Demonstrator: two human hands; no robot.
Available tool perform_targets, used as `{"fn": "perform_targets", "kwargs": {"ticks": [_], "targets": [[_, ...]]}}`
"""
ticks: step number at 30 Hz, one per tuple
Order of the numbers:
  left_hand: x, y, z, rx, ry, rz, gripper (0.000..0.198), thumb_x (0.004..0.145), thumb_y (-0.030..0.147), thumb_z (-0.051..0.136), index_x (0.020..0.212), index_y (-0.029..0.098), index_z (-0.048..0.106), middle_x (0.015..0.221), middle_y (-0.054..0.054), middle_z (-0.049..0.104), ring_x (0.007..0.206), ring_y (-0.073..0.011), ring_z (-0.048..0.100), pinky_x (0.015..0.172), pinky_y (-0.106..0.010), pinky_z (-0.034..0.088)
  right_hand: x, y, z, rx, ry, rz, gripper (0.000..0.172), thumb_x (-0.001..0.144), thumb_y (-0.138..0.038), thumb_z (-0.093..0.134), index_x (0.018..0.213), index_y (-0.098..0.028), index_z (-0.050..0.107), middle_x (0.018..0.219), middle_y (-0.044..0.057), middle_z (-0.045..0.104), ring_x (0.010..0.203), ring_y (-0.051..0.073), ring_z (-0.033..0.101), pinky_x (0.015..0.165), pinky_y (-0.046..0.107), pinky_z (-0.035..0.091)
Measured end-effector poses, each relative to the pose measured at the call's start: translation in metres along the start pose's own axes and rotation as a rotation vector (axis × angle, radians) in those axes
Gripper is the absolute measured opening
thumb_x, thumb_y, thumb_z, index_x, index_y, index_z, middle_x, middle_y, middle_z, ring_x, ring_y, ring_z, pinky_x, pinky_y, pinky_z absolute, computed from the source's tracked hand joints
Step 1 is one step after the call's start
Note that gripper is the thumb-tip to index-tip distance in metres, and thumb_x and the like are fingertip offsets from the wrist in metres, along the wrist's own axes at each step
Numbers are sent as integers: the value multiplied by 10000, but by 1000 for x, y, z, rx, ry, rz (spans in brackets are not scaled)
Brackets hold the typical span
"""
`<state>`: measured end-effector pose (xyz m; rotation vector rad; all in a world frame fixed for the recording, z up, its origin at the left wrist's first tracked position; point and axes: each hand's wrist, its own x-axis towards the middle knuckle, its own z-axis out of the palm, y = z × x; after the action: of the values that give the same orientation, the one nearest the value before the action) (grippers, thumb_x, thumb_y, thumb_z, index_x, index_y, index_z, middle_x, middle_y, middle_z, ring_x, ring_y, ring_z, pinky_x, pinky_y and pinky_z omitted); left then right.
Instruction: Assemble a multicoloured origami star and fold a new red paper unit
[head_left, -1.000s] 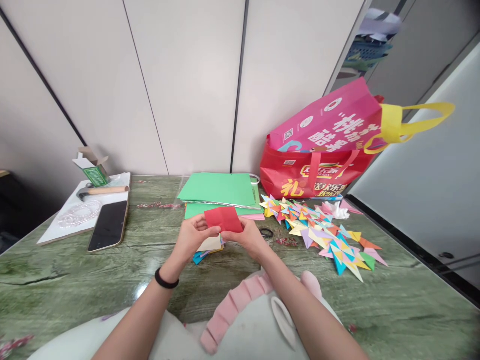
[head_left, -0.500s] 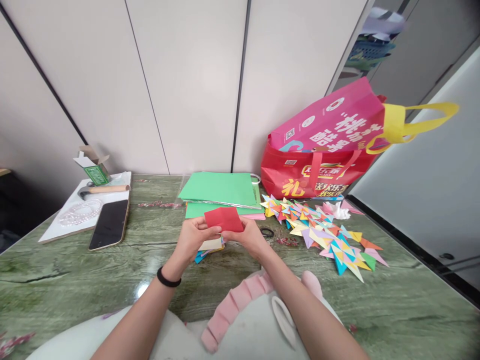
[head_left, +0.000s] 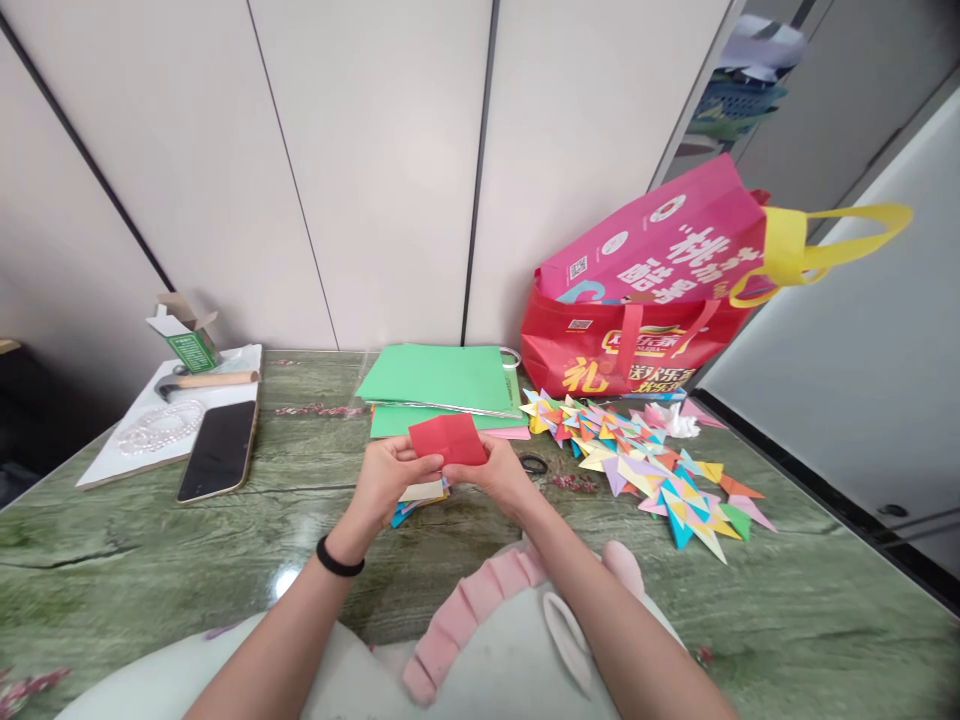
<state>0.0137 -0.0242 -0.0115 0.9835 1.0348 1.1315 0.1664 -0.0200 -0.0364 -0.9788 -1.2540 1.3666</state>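
Observation:
A small red sheet of paper [head_left: 448, 438] with a faint crease is held up between both hands. My left hand [head_left: 386, 476] pinches its left edge, and my right hand [head_left: 496, 478] grips the lower right corner; the two thumbs nearly meet at the bottom edge. Below the hands, partly hidden by them, lies a small stack of coloured paper [head_left: 420, 497] with a pale sheet on top. Just behind the red paper are green sheets [head_left: 435, 376] in a pile. To the right spreads a heap of folded paper pieces [head_left: 637, 450] in many colours.
A red gift bag [head_left: 630, 340] stands at the back right. On the left are a phone [head_left: 217, 450], a hammer [head_left: 214, 379], a beaded string [head_left: 161, 427] and an opened green box [head_left: 191, 345]. A black hair tie [head_left: 534, 464] lies near my right wrist. A plush toy [head_left: 480, 660] lies under my forearms.
Almost nothing differs. Both hands keep their hold on the red paper, and the view has shifted very slightly.

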Motion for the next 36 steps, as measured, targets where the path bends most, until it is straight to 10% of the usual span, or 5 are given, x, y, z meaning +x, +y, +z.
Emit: {"fn": "perform_targets", "kwargs": {"ticks": [36], "targets": [[1, -3, 2, 18, -32, 27, 466, 470, 196, 813, 892, 72, 660, 784, -98, 731, 671, -220, 685, 608, -277, 567, -1, -3, 0, 67, -18, 122, 392, 440, -241, 777, 800, -125, 675, 700, 21, 670, 572, 126, 558, 565, 270, 468]]}}
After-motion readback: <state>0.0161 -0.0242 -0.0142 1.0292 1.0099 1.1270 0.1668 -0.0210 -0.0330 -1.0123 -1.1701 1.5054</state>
